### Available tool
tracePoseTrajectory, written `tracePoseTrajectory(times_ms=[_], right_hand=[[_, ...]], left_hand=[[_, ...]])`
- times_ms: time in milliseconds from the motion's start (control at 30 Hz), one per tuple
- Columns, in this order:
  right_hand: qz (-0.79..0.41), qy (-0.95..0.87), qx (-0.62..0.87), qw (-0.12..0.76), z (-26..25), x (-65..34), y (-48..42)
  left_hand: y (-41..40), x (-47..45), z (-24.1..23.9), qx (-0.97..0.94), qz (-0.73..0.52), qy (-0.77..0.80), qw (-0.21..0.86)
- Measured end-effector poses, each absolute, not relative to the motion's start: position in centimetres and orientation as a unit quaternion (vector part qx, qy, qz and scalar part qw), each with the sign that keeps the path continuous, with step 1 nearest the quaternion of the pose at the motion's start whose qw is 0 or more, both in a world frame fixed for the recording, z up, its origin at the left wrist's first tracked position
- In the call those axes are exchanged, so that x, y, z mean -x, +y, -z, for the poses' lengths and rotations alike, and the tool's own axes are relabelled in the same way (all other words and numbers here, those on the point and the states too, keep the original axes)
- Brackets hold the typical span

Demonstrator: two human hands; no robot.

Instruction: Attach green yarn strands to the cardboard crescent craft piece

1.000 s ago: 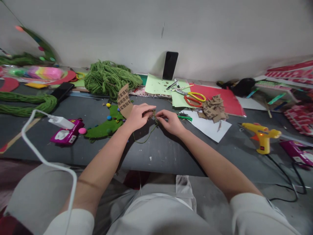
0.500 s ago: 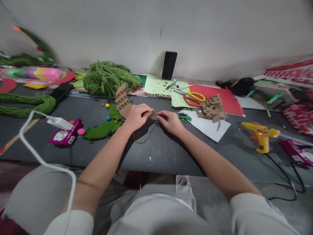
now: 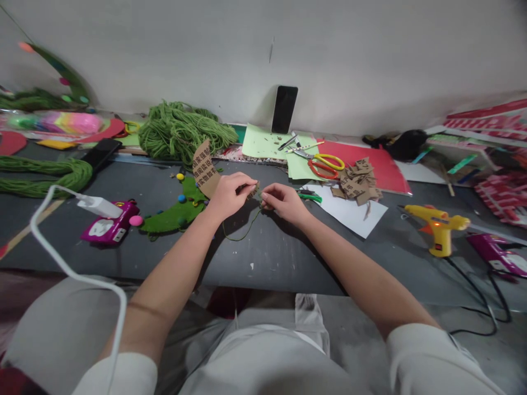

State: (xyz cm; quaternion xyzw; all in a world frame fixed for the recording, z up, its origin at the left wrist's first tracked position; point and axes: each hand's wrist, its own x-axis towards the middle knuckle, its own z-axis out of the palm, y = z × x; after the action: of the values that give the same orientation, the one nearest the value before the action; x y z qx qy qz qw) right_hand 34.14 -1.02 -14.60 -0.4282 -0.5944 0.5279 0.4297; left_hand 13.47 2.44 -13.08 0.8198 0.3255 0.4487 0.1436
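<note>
My left hand [image 3: 230, 195] is closed around a curved brown cardboard piece [image 3: 205, 169] printed with black characters, its tip pinched near the middle of the grey table [image 3: 272, 258]. My right hand [image 3: 283, 202] pinches a thin green cord [image 3: 242, 230] right beside that tip. The cord hangs down in a loop onto the table between my wrists. Both hands almost touch. Just left of them lies a green felt shape [image 3: 175, 211] dotted with small coloured pompoms.
A heap of green yarn [image 3: 181, 129], a phone [image 3: 285, 108] leaning on the wall, yellow-and-orange scissors [image 3: 325, 163], cardboard scraps [image 3: 359, 181] and white paper [image 3: 354, 211] lie behind. A yellow glue gun [image 3: 438, 227] stands at right, a magenta device [image 3: 109, 225] with white charger cable at left.
Both hands have shifted slightly left and closer together while working the cord at the cardboard tip. Nothing else has moved.
</note>
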Motion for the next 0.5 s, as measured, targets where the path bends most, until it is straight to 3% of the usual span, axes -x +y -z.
tracePoseTrajectory(times_ms=[500], right_hand=[[-0.558, -0.555, 0.419, 0.454, 13.82, -34.25, -1.23]], left_hand=[[2.33, -13.42, 13.12, -0.820, -0.442, 0.332, 0.147]])
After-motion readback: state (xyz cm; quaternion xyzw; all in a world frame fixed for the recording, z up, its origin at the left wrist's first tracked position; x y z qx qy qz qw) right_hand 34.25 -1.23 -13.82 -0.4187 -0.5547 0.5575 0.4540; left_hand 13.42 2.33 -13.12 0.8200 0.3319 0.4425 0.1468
